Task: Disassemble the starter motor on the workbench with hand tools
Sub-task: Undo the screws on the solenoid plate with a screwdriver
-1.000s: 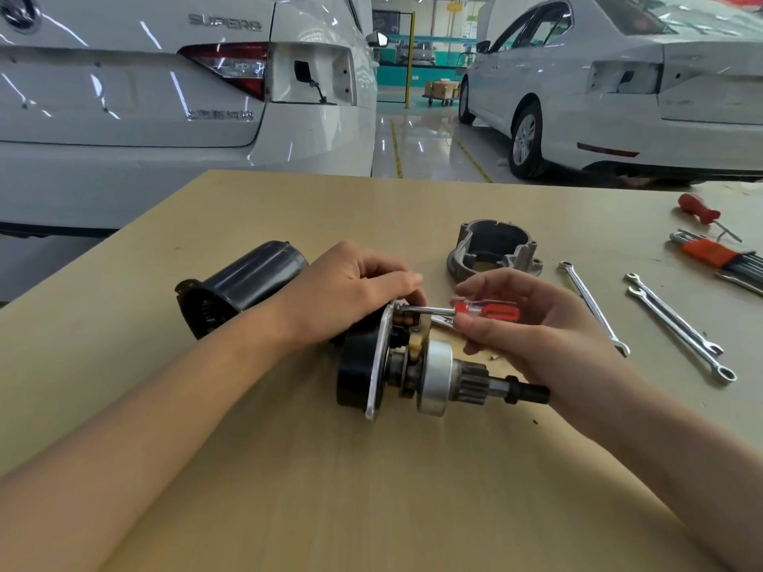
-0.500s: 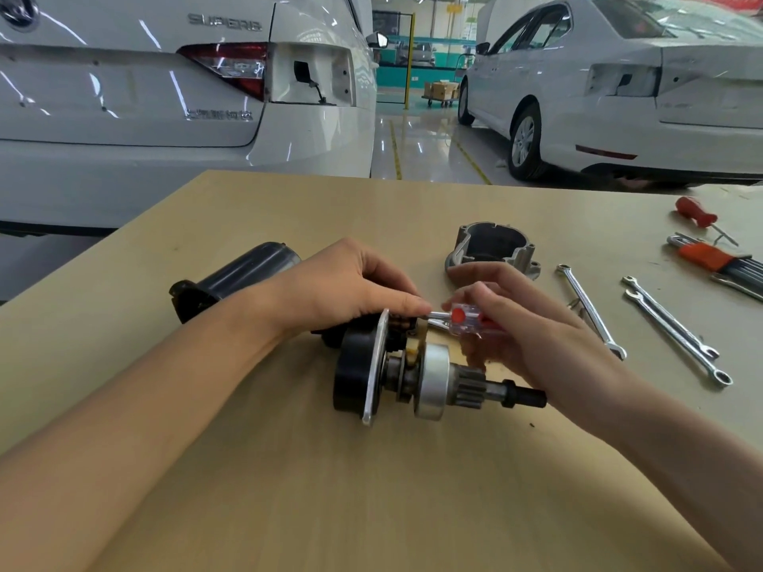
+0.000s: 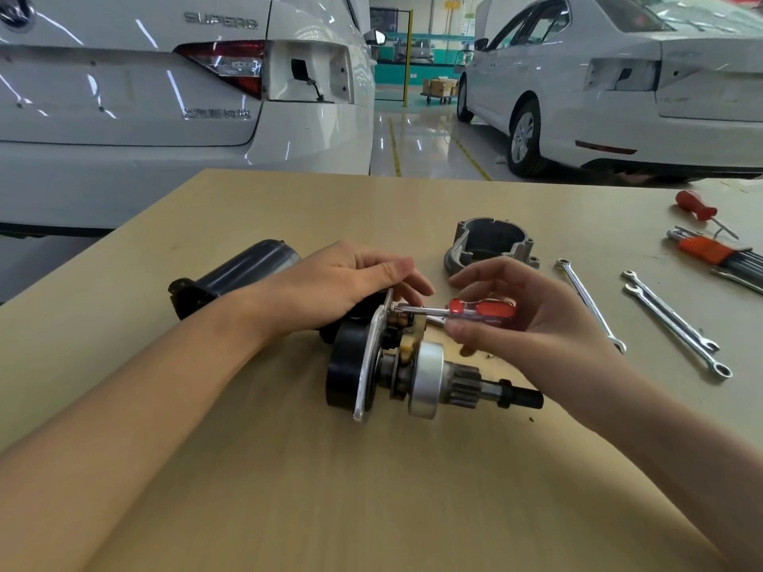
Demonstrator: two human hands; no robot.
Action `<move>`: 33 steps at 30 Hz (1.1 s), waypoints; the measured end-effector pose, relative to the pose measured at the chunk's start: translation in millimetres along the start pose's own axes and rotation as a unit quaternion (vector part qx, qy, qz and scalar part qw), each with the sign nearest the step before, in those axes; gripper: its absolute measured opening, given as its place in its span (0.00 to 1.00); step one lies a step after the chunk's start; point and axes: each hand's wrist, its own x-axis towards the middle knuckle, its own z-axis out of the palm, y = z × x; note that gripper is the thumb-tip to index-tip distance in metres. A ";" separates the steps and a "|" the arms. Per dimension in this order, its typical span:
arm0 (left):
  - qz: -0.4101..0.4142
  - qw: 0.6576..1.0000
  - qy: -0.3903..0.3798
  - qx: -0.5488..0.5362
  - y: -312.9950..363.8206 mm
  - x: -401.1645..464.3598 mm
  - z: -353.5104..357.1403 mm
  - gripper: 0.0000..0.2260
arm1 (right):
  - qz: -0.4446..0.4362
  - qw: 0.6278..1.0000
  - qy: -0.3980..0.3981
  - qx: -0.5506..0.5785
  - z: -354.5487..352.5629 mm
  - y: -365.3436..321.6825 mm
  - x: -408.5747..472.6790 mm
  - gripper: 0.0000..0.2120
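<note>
The starter motor (image 3: 425, 377) lies on its side on the wooden workbench (image 3: 371, 489), its pinion gear and shaft pointing right and a silver plate at its left. Behind it lies a black cylindrical housing (image 3: 235, 274). My left hand (image 3: 330, 291) grips the upper part of the motor from above, its fingers curled over the silver plate. My right hand (image 3: 532, 324) holds a small red-handled screwdriver (image 3: 483, 309) in its fingers. The screwdriver's tip touches the plate's upper edge.
A grey aluminium nose housing (image 3: 487, 245) stands behind the hands. Three wrenches (image 3: 669, 324) lie to the right. At the far right are a hex key set (image 3: 718, 258) with an orange holder and a red screwdriver (image 3: 697, 206). White cars stand beyond the bench.
My right hand has turned the screwdriver in its fingers and slid back along it, so more of the red handle shows. The left hand stays on the motor.
</note>
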 end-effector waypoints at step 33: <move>-0.030 0.999 -0.005 0.028 1.5 0.3 -0.1 0.19 | 0.028 0.999 -0.033 -0.029 -4.8 -8.6 -2.6 0.08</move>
